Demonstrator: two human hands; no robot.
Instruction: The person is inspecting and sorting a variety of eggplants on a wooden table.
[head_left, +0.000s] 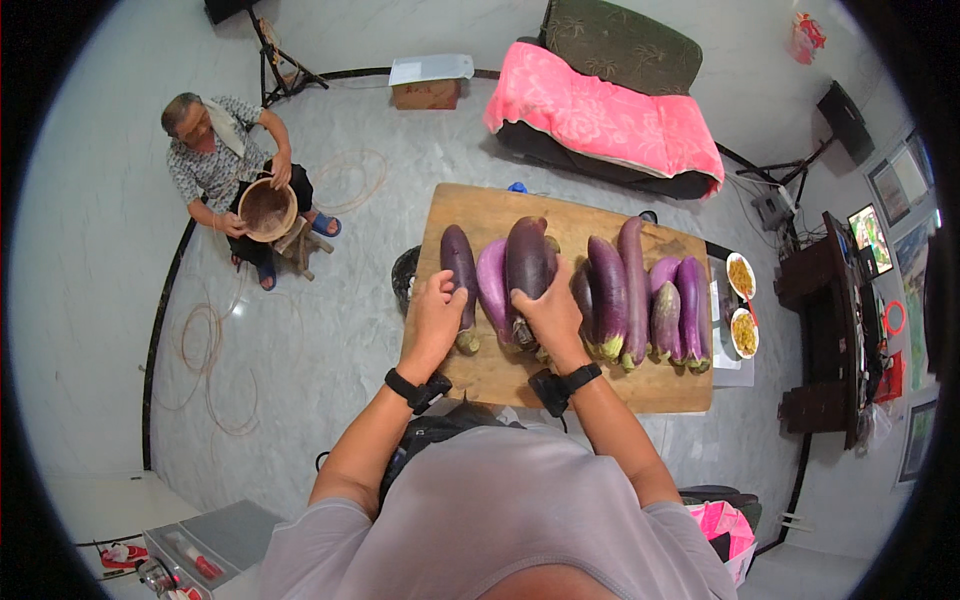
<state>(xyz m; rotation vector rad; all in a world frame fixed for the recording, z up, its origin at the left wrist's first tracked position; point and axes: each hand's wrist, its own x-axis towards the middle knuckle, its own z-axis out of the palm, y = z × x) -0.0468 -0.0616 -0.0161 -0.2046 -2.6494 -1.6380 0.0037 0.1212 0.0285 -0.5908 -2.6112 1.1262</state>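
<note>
Several eggplants lie in a row on a wooden table in front of me. My right hand (556,312) is closed round the lower part of a large dark eggplant (527,262), its thumb across the top surface; some fingers are hidden behind. Over the left edge of another dark eggplant (458,262) is my left hand (436,315), fingers loosely bent and thumb apart; whether it presses on the skin I cannot tell. Between the two dark ones sits a lighter purple eggplant (492,285). To the right lie a thick purple eggplant (608,290), a long one (633,280) and a short mottled one (665,318).
The wooden table (560,390) has two bowls of food (741,275) beside its right edge. A black bag (404,280) hangs at its left. At the far left a seated person holds a round basket (267,211). A pink-covered sofa (600,120) stands behind, a dark cabinet (825,290) right.
</note>
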